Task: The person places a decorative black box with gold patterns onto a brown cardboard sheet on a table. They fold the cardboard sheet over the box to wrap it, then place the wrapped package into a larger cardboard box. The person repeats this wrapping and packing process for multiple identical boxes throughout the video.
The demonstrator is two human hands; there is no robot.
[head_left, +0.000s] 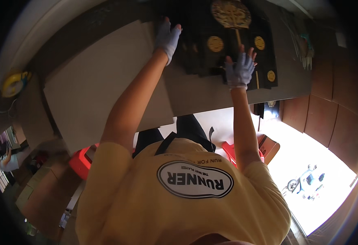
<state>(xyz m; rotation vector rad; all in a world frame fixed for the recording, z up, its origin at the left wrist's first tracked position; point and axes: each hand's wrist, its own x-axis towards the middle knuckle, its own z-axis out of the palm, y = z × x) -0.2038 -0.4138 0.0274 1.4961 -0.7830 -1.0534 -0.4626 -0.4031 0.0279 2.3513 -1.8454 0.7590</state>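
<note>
Black sheet-like pieces [247,37] with gold round motifs lie on the far part of a grey table [211,96]; whether they are cloth or paper, I cannot tell. My right hand [240,71], in a grey glove with bare fingertips, rests with spread fingers on the near side of this black piece, below a gold medallion [231,14]. Farther left, my left hand [168,40], gloved the same way, stays open at the left edge of the dark material, thumb and fingers apart. Dimness hides most detail there.
A large pale board [105,77] covers the table's left part. Thin strands [305,49] hang at its right end. Brown cartons [322,110] stack on the right. A red chair [81,163] is around me. A person [8,161] is far left; a motorbike [307,179] stands in bright light.
</note>
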